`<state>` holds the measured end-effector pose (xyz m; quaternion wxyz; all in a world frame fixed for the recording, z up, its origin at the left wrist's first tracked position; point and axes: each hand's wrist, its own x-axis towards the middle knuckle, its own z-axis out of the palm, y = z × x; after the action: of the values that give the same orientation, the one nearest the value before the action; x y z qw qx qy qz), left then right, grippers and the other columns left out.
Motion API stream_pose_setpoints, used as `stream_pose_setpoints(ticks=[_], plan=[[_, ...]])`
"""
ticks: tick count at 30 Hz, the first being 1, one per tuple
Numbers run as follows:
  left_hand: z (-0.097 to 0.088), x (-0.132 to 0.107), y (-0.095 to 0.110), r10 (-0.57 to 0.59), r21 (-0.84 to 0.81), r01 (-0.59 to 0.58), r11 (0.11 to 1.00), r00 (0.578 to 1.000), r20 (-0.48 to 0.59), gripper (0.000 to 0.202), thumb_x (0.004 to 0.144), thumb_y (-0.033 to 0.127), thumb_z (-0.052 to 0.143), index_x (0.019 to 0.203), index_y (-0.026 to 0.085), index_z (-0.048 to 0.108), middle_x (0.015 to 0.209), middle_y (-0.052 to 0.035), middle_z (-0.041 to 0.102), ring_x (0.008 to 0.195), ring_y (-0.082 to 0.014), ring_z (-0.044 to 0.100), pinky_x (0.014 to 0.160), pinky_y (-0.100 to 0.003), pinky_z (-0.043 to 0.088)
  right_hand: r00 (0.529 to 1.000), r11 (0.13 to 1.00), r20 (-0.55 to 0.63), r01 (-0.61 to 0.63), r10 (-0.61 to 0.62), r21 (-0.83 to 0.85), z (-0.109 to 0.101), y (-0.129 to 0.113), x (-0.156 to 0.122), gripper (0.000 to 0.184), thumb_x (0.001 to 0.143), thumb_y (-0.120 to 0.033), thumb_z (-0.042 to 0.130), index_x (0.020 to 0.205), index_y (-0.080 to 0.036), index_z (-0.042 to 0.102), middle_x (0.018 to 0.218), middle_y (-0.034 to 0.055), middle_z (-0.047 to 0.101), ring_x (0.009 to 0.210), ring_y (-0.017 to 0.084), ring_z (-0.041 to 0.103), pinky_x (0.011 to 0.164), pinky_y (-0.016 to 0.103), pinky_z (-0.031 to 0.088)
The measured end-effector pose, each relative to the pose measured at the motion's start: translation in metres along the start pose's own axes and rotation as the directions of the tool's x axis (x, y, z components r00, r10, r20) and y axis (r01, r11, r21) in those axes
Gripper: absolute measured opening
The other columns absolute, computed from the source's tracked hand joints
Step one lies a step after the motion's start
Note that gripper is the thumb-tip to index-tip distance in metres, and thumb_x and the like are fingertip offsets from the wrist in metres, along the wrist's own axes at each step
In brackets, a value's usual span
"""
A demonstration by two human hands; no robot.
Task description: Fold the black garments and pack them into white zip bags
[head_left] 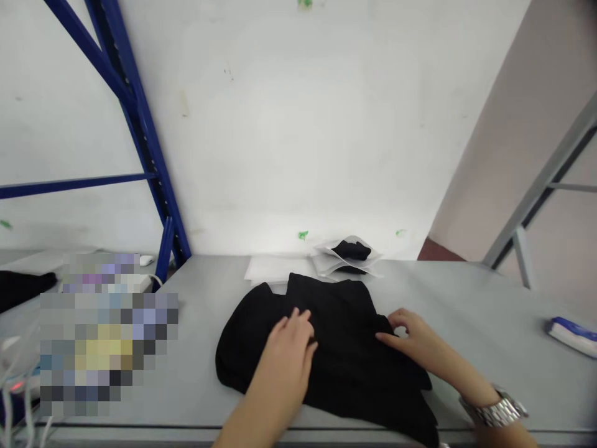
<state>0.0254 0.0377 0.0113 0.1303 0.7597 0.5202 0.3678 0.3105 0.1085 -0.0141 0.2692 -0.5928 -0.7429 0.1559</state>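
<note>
A black cloth garment (345,354) lies spread on the grey table in front of me, its lower right corner hanging over the front edge. My left hand (291,342) rests on the middle of the cloth, fingers loosely bent and apart, with nothing held. At the garment's right edge, my right hand (413,339) touches the fabric; its thumb and forefinger are spread with a gap between them. A metal-band watch (497,407) is on my right wrist. Just behind the garment are a flat white packet (270,269) and translucent bags (326,264) with black cloth (352,250) inside.
The grey table (196,373) meets a white wall (303,137) at the back. Blue shelf posts (144,124) rise at the left. A blurred-out patch (107,342), cables (30,398) and more black cloth (23,289) are there too. A blue-and-white packet (573,336) lies far right.
</note>
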Motion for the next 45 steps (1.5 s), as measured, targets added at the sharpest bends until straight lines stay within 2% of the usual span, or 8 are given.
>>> stream_pose_setpoints(ticks=[6, 10, 15, 18, 24, 31, 34, 45], plan=[[0.026, -0.019, 0.000, -0.193, -0.206, 0.240, 0.949, 0.955, 0.224, 0.072, 0.069, 0.035, 0.071, 0.133, 0.019, 0.043, 0.137, -0.0145, 0.050, 0.131, -0.0349, 0.038, 0.107, -0.053, 0.032, 0.967, 0.745, 0.198, -0.251, 0.162, 0.618, -0.029, -0.077, 0.000, 0.027, 0.079, -0.047, 0.057, 0.083, -0.021, 0.065, 0.074, 0.0022, 0.068, 0.070, 0.021, 0.064, 0.061, 0.031, 0.051], [0.028, -0.021, -0.006, -0.270, -0.521, 0.280, 0.807, 0.958, 0.097, 0.092, 0.063, 0.041, 0.076, 0.140, 0.018, 0.031, 0.141, -0.0150, 0.045, 0.132, -0.0312, 0.037, 0.109, -0.048, 0.030, 0.934, 0.353, 0.274, -0.182, -0.231, 0.918, -0.023, -0.137, -0.006, 0.033, 0.085, -0.043, 0.053, 0.111, -0.023, 0.057, 0.110, 0.0061, 0.065, 0.091, 0.021, 0.065, 0.079, 0.037, 0.052], [0.016, -0.014, -0.007, -0.629, -0.830, 0.429, 0.357, 0.767, 0.126, 0.041, 0.080, 0.048, 0.057, 0.099, 0.013, 0.066, 0.107, -0.0127, 0.069, 0.117, -0.0318, 0.054, 0.100, -0.046, 0.041, 0.982, 0.815, 0.186, -0.087, -0.026, 0.573, 0.019, -0.133, -0.017, 0.031, 0.082, -0.047, 0.056, 0.098, -0.020, 0.063, 0.094, 0.0064, 0.068, 0.083, 0.021, 0.064, 0.080, 0.039, 0.049], [0.002, -0.010, -0.003, -0.588, -0.934, 0.332, 0.132, 0.785, 0.196, 0.030, 0.080, 0.039, 0.056, 0.081, 0.012, 0.069, 0.092, -0.0119, 0.072, 0.104, -0.0298, 0.063, 0.090, -0.042, 0.050, 0.983, 0.861, 0.162, -0.159, 0.090, 0.484, 0.041, -0.123, -0.024, 0.042, 0.083, -0.053, 0.052, 0.104, -0.017, 0.063, 0.086, 0.0076, 0.069, 0.079, 0.023, 0.064, 0.080, 0.041, 0.048], [-0.002, -0.018, 0.016, -0.662, -0.959, 0.238, -0.152, 0.697, 0.278, 0.006, 0.065, 0.015, 0.068, 0.066, 0.016, 0.062, 0.070, -0.0028, 0.069, 0.075, -0.0189, 0.068, 0.066, -0.028, 0.054, 0.937, 0.226, 0.349, -0.340, 0.000, 0.913, 0.059, -0.155, -0.035, 0.054, 0.077, -0.039, 0.068, 0.124, -0.020, 0.049, 0.115, 0.0072, 0.064, 0.102, 0.023, 0.062, 0.084, 0.035, 0.051], [-0.001, -0.030, 0.001, -0.873, -0.954, 0.142, 0.264, 0.456, -0.174, 0.019, 0.067, 0.015, 0.072, 0.070, 0.020, 0.054, 0.079, 0.0010, 0.068, 0.086, -0.0164, 0.065, 0.078, -0.026, 0.052, 0.937, -0.012, 0.276, -0.280, 0.215, 0.960, 0.071, -0.160, -0.034, 0.038, 0.070, -0.023, 0.072, 0.101, -0.016, 0.052, 0.093, 0.0067, 0.068, 0.081, 0.022, 0.067, 0.073, 0.036, 0.054], [-0.003, -0.026, -0.011, -0.812, -0.899, 0.135, 0.417, 0.501, -0.301, 0.037, 0.070, 0.011, 0.070, 0.102, 0.024, 0.056, 0.107, -0.0008, 0.066, 0.108, -0.0183, 0.060, 0.097, -0.032, 0.044, 0.942, -0.004, 0.267, -0.272, 0.204, 0.962, 0.073, -0.156, -0.034, 0.041, 0.071, -0.023, 0.071, 0.105, -0.015, 0.051, 0.105, 0.0115, 0.065, 0.091, 0.026, 0.066, 0.077, 0.040, 0.054], [-0.020, -0.016, -0.012, -0.825, -0.965, 0.259, 0.029, 0.551, 0.123, 0.016, 0.074, 0.014, 0.055, 0.058, 0.017, 0.056, 0.068, -0.0070, 0.072, 0.082, -0.0241, 0.071, 0.099, -0.043, 0.042, 0.860, -0.047, 0.450, -0.453, 0.241, 0.891, 0.082, -0.166, -0.029, 0.053, 0.066, -0.037, 0.077, 0.110, -0.016, 0.057, 0.099, 0.0073, 0.066, 0.093, 0.020, 0.064, 0.077, 0.029, 0.050]])
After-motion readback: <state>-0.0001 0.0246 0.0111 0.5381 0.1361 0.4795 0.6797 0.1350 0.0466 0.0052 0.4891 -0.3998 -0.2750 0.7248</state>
